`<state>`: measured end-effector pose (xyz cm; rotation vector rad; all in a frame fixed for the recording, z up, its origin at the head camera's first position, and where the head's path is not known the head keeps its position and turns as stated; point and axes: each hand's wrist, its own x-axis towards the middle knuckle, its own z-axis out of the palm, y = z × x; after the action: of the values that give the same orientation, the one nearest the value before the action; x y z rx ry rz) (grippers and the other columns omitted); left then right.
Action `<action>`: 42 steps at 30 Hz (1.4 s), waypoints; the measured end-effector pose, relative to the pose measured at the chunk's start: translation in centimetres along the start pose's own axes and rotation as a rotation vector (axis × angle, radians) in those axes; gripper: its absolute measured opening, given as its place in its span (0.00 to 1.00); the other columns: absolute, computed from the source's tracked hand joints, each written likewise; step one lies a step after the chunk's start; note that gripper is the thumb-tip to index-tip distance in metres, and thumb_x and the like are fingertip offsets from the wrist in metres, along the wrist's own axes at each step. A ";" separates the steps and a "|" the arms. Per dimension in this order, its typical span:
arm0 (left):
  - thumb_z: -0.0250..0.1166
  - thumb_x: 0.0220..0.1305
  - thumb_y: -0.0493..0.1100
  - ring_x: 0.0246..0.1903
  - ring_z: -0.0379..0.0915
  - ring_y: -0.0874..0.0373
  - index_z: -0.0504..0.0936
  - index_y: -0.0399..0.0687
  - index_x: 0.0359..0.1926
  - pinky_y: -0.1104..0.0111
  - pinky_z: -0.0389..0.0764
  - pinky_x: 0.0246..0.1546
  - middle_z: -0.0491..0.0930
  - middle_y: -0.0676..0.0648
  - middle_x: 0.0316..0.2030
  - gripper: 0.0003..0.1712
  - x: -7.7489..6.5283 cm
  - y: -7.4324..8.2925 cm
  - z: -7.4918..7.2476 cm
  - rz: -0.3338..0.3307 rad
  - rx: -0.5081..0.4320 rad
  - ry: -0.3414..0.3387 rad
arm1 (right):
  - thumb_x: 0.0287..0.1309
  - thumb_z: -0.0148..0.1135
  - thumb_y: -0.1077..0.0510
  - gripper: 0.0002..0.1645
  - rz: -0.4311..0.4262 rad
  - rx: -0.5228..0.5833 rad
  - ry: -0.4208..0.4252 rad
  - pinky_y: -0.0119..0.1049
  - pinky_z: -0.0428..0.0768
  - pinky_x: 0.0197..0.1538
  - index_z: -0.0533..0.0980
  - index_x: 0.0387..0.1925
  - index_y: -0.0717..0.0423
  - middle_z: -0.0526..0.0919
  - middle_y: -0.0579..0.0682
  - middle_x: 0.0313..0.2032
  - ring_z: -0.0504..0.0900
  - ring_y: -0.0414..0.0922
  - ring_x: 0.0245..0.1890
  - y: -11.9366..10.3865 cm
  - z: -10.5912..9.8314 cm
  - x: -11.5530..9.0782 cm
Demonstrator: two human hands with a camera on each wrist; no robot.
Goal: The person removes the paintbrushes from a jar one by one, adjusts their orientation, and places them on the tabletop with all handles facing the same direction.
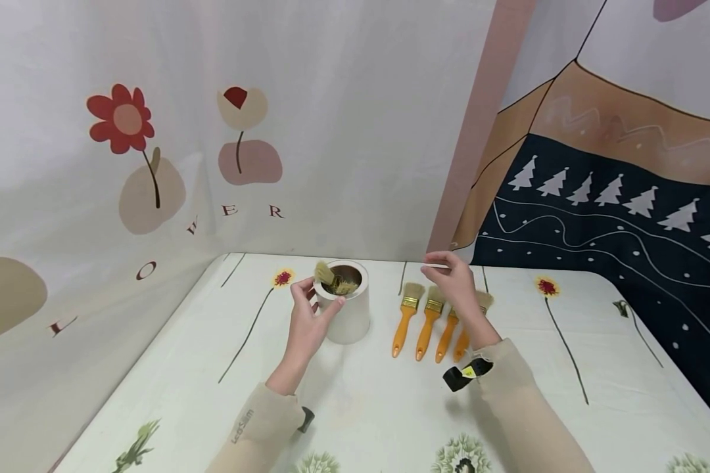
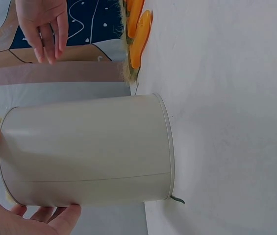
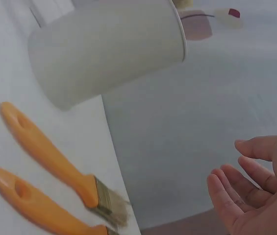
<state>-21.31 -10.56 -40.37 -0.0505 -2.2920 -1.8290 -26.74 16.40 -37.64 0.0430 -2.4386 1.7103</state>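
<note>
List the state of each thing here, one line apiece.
Can, upright, open-topped
Brushes inside it, bristle ends up
Four orange-handled brushes, lying side by side, holding no place in the can
Left grip, holding the can near its top
Right grip, empty, relaxed

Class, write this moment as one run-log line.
left hand: grips white can | right hand: empty, near four brushes on table | can: upright, bristles at mouth

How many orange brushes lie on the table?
4: the first brush is nearest the white can, then a second brush, a third brush and a fourth brush in a row to its right. The right arm partly covers the fourth, and might hide more.
</note>
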 end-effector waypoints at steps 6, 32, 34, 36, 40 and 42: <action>0.68 0.65 0.44 0.75 0.52 0.39 0.51 0.41 0.69 0.45 0.58 0.76 0.57 0.36 0.72 0.42 0.0 0.1 0.0 0.000 0.004 0.000 | 0.67 0.62 0.59 0.21 -0.051 0.032 -0.045 0.43 0.82 0.62 0.74 0.59 0.62 0.80 0.61 0.58 0.81 0.56 0.59 -1.2 1.2 -0.5; 0.68 0.65 0.43 0.74 0.53 0.39 0.51 0.40 0.69 0.44 0.59 0.75 0.58 0.36 0.72 0.42 -0.1 0.2 0.0 0.008 -0.009 0.009 | 0.63 0.65 0.62 0.18 -0.204 0.117 -0.205 0.43 0.83 0.60 0.77 0.54 0.61 0.81 0.59 0.55 0.81 0.55 0.58 -4.1 6.5 -2.8; 0.68 0.65 0.43 0.74 0.54 0.38 0.51 0.40 0.68 0.44 0.59 0.75 0.58 0.36 0.72 0.42 -0.1 0.2 0.0 0.012 -0.004 0.012 | 0.63 0.65 0.63 0.18 -0.214 0.152 -0.234 0.41 0.83 0.61 0.77 0.55 0.61 0.81 0.59 0.56 0.81 0.54 0.59 -4.2 6.7 -2.9; 0.68 0.65 0.43 0.74 0.54 0.39 0.51 0.40 0.68 0.44 0.60 0.75 0.58 0.36 0.72 0.42 -0.1 0.2 0.0 0.014 0.000 0.014 | 0.64 0.64 0.64 0.19 -0.236 0.173 -0.261 0.39 0.82 0.61 0.76 0.55 0.62 0.80 0.59 0.56 0.81 0.54 0.59 -4.3 6.9 -3.0; 0.67 0.65 0.44 0.74 0.53 0.38 0.51 0.40 0.68 0.44 0.60 0.75 0.58 0.36 0.72 0.42 -0.1 0.1 0.0 0.015 0.009 0.010 | 0.63 0.64 0.65 0.20 -0.279 0.184 -0.311 0.38 0.82 0.62 0.76 0.56 0.63 0.80 0.61 0.57 0.80 0.56 0.60 -4.3 7.3 -3.1; 0.67 0.66 0.44 0.75 0.53 0.38 0.50 0.40 0.69 0.43 0.59 0.75 0.57 0.36 0.72 0.42 -0.1 0.1 0.0 0.016 0.012 0.005 | 0.63 0.65 0.66 0.20 -0.292 0.180 -0.331 0.39 0.81 0.62 0.76 0.56 0.64 0.80 0.62 0.57 0.80 0.56 0.60 -4.3 7.5 -3.0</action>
<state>-21.20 -10.52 -40.26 -0.0620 -2.2923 -1.8051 -24.13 7.72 -36.59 0.7201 -2.3268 1.8994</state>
